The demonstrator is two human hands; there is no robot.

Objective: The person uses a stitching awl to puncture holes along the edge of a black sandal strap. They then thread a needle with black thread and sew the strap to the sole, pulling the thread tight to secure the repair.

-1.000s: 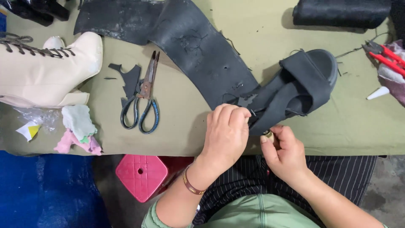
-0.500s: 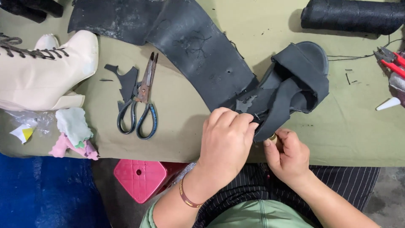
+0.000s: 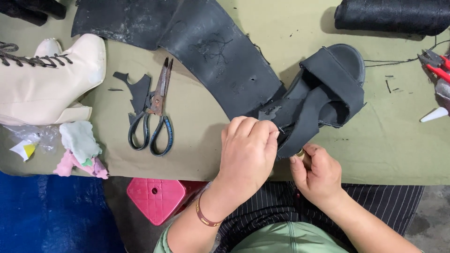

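The left hand (image 3: 248, 152) is closed, pinching the edge of the black shoe (image 3: 323, 100) near the desk's (image 3: 375, 154) front. The right hand (image 3: 316, 173) is curled around a small gold piece (image 3: 300, 152) just under it. The shoe looks half made: loose flaps show, and scissors (image 3: 154, 117) lie nearby.

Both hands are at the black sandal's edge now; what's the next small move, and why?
Probably draw the right hand slowly away: the left hand pinches the black fabric sandal at its near edge, and the right grips a small brass-coloured piece beside it.
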